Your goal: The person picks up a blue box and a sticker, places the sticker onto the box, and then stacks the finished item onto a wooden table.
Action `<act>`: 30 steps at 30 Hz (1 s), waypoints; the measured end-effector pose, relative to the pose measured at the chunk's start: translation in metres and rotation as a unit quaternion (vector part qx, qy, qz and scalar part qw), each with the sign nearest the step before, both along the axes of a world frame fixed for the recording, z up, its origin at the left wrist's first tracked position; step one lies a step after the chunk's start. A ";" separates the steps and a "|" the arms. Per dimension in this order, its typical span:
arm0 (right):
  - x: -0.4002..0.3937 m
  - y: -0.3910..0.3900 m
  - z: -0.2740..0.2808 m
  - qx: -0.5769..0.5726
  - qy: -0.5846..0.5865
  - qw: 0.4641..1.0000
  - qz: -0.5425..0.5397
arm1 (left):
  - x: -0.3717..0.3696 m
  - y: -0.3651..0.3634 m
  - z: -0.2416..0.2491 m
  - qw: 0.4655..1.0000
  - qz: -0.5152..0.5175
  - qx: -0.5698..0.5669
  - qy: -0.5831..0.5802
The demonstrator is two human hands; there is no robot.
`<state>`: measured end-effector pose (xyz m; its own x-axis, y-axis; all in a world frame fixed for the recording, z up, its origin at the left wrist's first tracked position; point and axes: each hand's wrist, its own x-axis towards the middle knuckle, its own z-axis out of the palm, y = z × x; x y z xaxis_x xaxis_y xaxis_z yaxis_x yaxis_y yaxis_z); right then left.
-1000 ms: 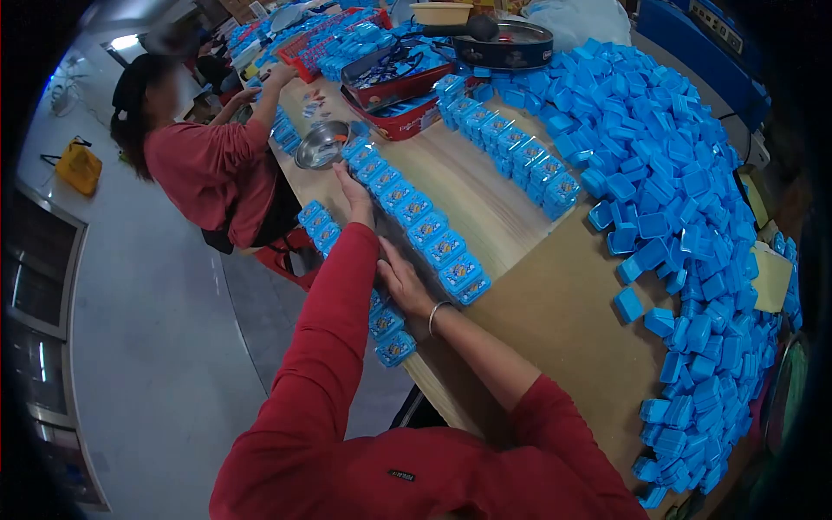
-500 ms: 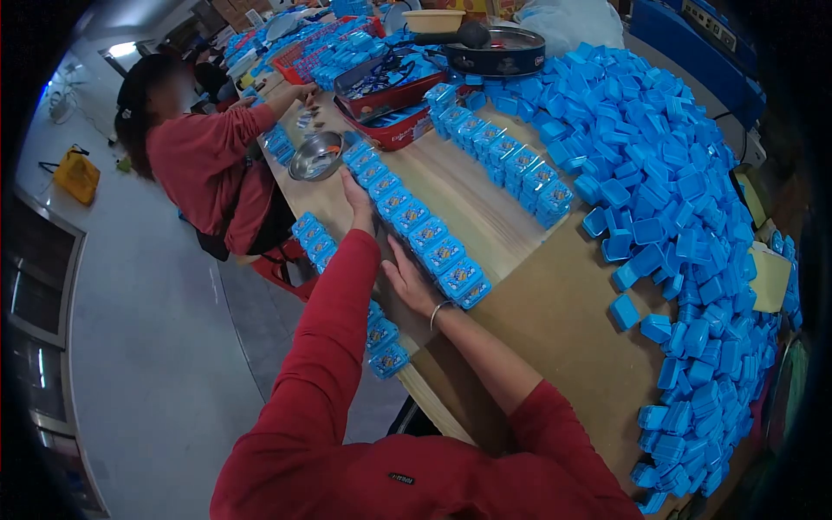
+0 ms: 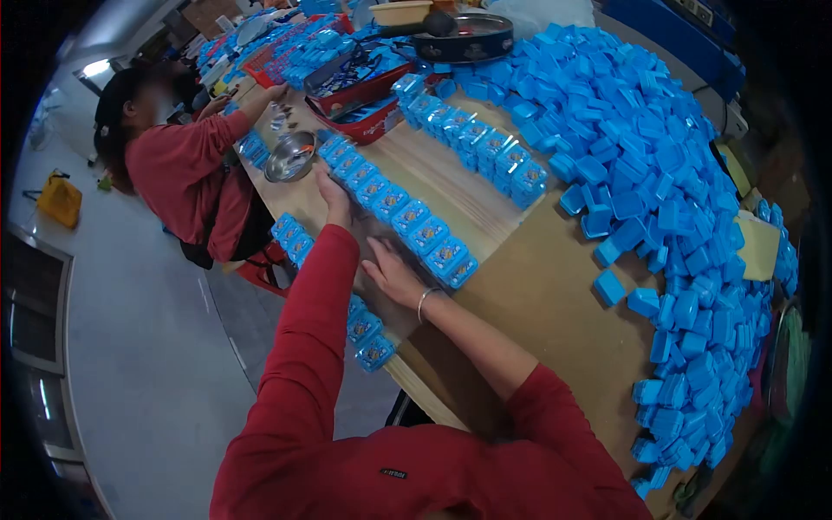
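A long row of small blue boxes with printed tops (image 3: 390, 201) runs diagonally across the table in front of me. Along its left side lies my left hand (image 3: 336, 199), fingers stretched toward the far end and seemingly against the boxes. Closer to me, my right hand (image 3: 394, 274), with a bracelet at the wrist, is open beside the same row, thumb apart from the fingers. A narrow gap shows between its fingertips and the boxes. Neither hand is wrapped round anything. A shorter line of similar boxes (image 3: 374, 351) follows the table's left edge, partly hidden by my left sleeve.
Another box row (image 3: 475, 139) stands to the right, before a big heap of blue containers (image 3: 633, 147). A metal bowl (image 3: 279, 166), a red bin (image 3: 377, 126) and a dark pan (image 3: 468, 43) sit farther back. A co-worker (image 3: 186, 165) sits at the left edge.
The whole view has shifted, so the table and its contents appear farther left and slightly higher. Both hands stay beside the middle row; my right fingertips look slightly farther from it.
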<state>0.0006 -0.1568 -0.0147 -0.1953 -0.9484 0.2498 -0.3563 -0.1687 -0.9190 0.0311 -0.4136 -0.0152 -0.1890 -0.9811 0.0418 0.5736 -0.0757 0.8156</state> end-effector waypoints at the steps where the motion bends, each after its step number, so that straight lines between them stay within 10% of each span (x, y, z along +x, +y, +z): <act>1: -0.001 0.010 0.014 0.015 0.022 0.999 0.036 | 0.002 0.015 0.012 1.000 -0.013 0.020 0.007; 7: -0.067 0.182 0.121 0.081 0.094 0.985 0.123 | -0.008 0.074 0.088 0.975 0.056 -0.084 -0.198; 11: -0.116 0.359 0.105 0.193 0.066 0.949 -0.238 | -0.019 0.182 0.174 0.954 -0.086 -0.159 -0.238; 17: -0.035 0.446 0.053 0.221 0.228 0.872 -0.371 | -0.002 0.428 0.107 0.706 -0.499 -0.358 -0.352; 23: -0.039 0.462 0.036 0.103 0.261 0.896 -0.345 | -0.002 0.505 0.046 0.624 -0.432 -0.520 -0.392; 28: -0.030 0.486 0.049 0.003 0.079 0.904 -0.419 | -0.012 0.531 0.064 0.669 -0.679 -0.110 -0.282; 30: -0.026 0.492 0.048 -0.013 -0.006 0.895 -0.445 | -0.017 0.544 0.058 0.704 -0.660 -0.109 -0.239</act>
